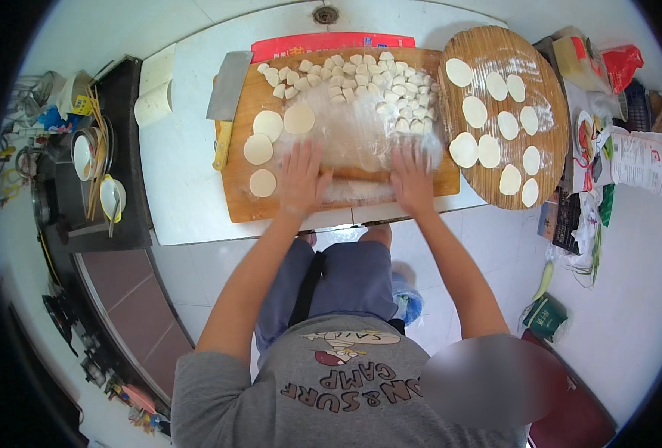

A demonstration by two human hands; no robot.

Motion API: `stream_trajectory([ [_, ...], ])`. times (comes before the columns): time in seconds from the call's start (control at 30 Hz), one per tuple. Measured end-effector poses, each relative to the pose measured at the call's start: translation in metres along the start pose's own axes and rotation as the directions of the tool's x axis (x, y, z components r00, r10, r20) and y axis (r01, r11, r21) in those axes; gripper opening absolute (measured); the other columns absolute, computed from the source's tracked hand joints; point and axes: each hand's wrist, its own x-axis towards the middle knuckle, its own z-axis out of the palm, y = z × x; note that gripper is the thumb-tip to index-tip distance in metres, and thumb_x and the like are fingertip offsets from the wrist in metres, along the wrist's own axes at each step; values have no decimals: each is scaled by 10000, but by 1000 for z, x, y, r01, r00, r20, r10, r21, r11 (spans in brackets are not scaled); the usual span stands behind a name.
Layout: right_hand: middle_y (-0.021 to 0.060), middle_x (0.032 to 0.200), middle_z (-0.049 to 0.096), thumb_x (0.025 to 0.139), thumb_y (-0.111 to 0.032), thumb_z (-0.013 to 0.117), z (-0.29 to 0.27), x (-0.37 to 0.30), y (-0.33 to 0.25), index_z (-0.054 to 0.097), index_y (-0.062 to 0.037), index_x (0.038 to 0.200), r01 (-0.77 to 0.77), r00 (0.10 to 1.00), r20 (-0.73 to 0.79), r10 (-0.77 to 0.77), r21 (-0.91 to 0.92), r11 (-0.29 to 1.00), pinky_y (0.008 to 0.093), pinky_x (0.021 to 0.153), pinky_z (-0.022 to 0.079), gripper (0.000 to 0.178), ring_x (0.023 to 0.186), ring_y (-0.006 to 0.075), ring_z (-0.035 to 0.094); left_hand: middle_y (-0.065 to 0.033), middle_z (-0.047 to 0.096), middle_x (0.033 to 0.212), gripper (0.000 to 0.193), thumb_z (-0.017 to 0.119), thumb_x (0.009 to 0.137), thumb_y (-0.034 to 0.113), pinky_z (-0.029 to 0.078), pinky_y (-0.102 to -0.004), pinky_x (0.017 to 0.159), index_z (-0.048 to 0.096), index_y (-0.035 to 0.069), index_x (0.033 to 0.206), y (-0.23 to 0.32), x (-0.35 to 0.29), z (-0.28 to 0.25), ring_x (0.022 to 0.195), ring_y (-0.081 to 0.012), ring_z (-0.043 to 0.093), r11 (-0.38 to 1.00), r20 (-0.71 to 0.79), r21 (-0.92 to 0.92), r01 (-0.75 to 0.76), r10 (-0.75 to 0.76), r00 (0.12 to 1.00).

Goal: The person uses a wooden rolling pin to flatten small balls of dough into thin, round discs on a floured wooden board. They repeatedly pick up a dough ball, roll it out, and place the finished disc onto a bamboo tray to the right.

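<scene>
A wooden rolling pin (359,175) lies crosswise near the front of a floured wooden board (245,207). My left hand (302,178) lies flat over its left end, fingers stretched forward. Over the right end rests my right hand (413,178), also flat with fingers extended. Flour dusts the board ahead of the pin, and any dough under it is hard to make out. Round dough wrappers (258,149) lie by my left hand. Many small dough pieces (353,73) spread across the far side, some just beyond my right hand.
A cleaver (229,86) with a yellow handle lies along the board's left edge. On the right, a round wooden board (521,67) bears several wrappers. Bowls (112,197) and chopsticks stand on the dark counter at left. Bags and packages (642,160) crowd the far right.
</scene>
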Motion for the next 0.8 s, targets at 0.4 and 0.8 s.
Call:
stream_trajectory([
  [0.4, 174, 1050, 651, 913, -302, 580, -10, 24, 16, 616, -61, 1127, -90, 996, 42, 80, 516, 852, 447, 794, 493, 323, 937, 372, 625, -240, 293, 1510, 622, 536, 922, 284, 206, -519, 1139, 345, 4, 1443, 21, 44, -15, 1389, -424, 274, 984, -236, -158, -85, 46, 971],
  [0.8, 197, 890, 650, 994, -285, 473, -11, -3, 24, 604, -5, 1122, -390, 874, 142, 464, 774, 498, 391, 742, 490, 334, 806, 306, 638, -112, 357, 1500, 638, 600, 858, 296, 234, -449, 1154, 405, 80, 1425, 82, 50, 65, 1409, -291, 290, 907, -44, -95, -411, 409, 911],
])
